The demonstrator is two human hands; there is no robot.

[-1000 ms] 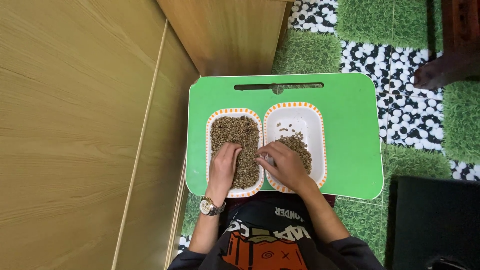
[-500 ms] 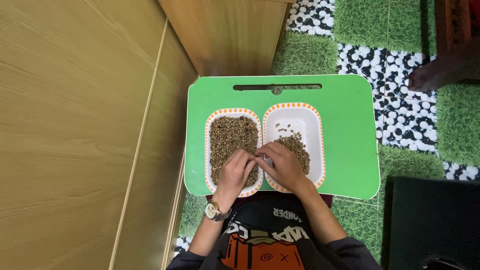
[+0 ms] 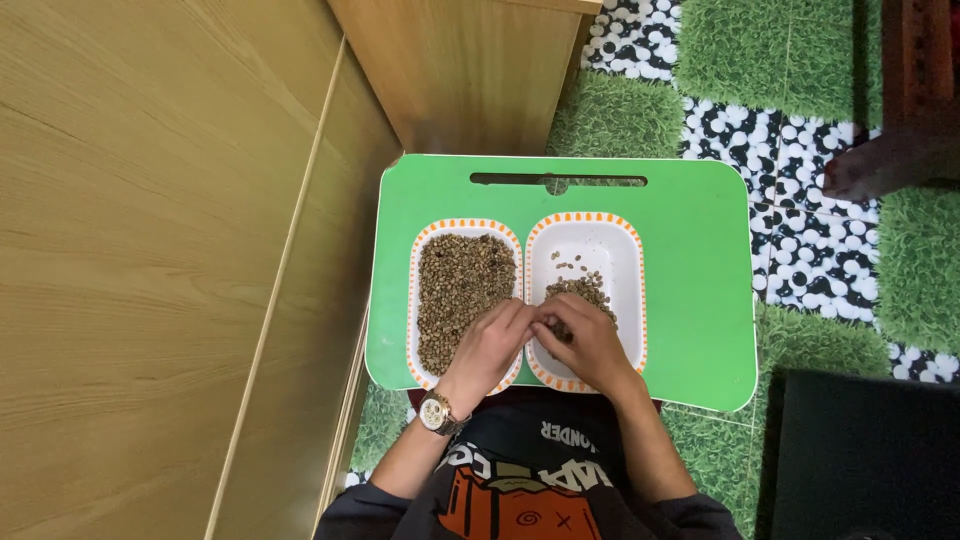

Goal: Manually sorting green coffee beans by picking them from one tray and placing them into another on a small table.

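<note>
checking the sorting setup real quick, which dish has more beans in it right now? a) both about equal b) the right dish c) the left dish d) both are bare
c: the left dish is covered nearly edge to edge with beans, while the right dish shows mostly bare white with only a small pile near the right hand.

Smooth, matt green plastic tray table; two glossy white dishes holding rough brown beans; wood-grain panels left; a shiny metal watch.
</note>
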